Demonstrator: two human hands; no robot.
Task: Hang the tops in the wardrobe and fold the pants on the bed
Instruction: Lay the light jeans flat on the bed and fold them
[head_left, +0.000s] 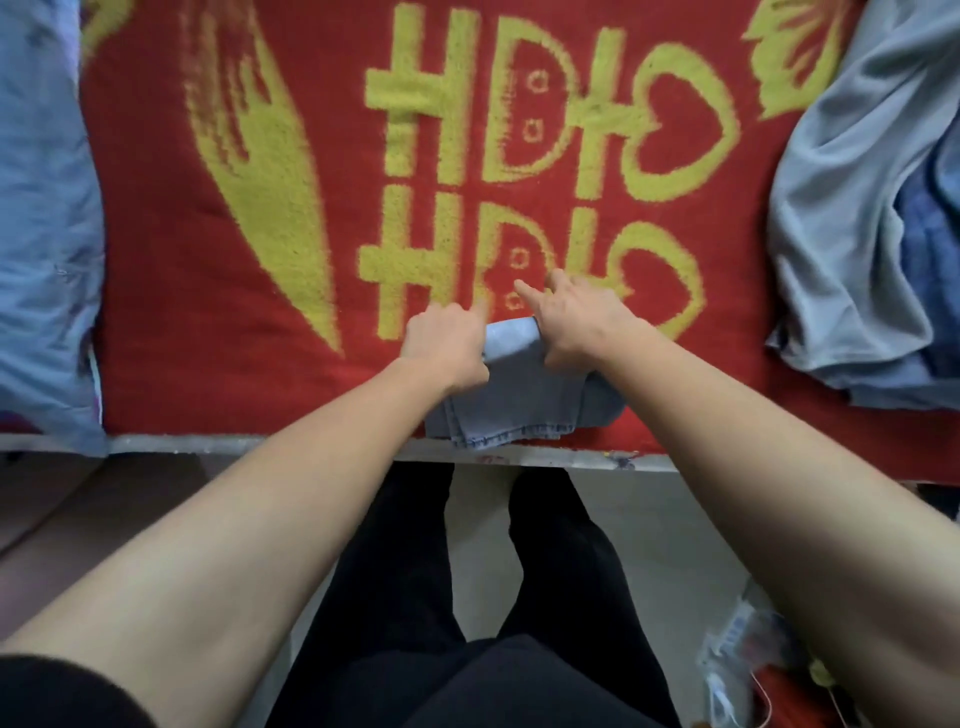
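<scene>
A folded pair of light blue jeans (524, 405) lies on the red and yellow blanket (218, 322) at the bed's near edge. My left hand (447, 343) grips the jeans' far fold on its left side, fingers curled. On the right side, my right hand (576, 322) holds the same fold, with its forefinger pointing out over the blanket. Both forearms reach in from below.
A heap of grey and blue clothes (862, 218) lies on the bed at the right. Light blue fabric (41, 218) lies at the left. The bed's pale frame edge (208, 444) runs below the blanket. A plastic bag (748, 660) sits on the floor at lower right.
</scene>
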